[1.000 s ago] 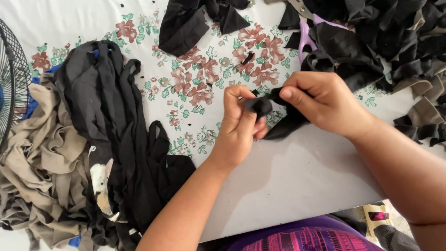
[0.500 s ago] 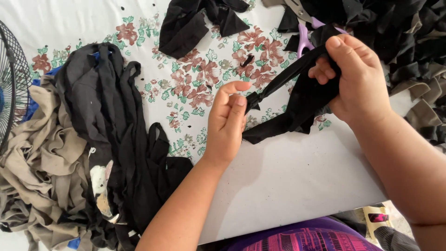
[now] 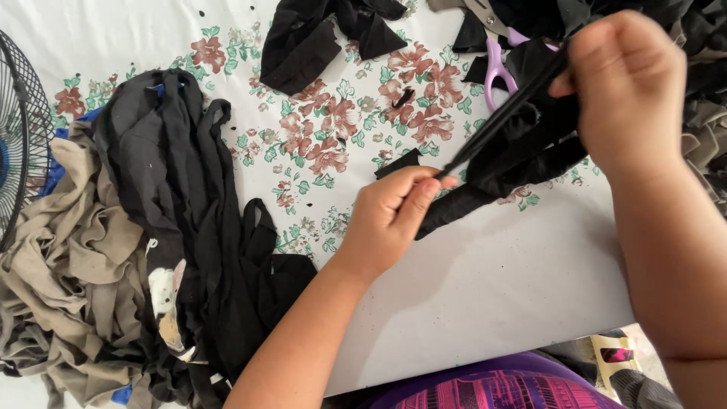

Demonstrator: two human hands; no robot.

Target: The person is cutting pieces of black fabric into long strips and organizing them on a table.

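Note:
A long black fabric strip [image 3: 506, 151] stretches tight between my two hands above the table. My left hand [image 3: 390, 216] pinches its lower end at the middle of the view. My right hand [image 3: 625, 91] grips the upper end at the top right, fist closed over bunched black cloth. Purple-handled scissors [image 3: 496, 68] lie on the table just behind the strip, partly hidden by cloth.
A floral tablecloth [image 3: 326, 144] covers a white table [image 3: 500, 295]. A heap of black garments [image 3: 182, 227] and beige cloth [image 3: 68, 288] lies at the left beside a fan grille [image 3: 19, 136]. Black scraps [image 3: 318, 34] sit at the top, a dark pile [image 3: 704, 129] at the right.
My hands started close together on a small bunch of black cloth. The right hand has pulled up and right, drawing the strip out taut while the left hand keeps its lower end.

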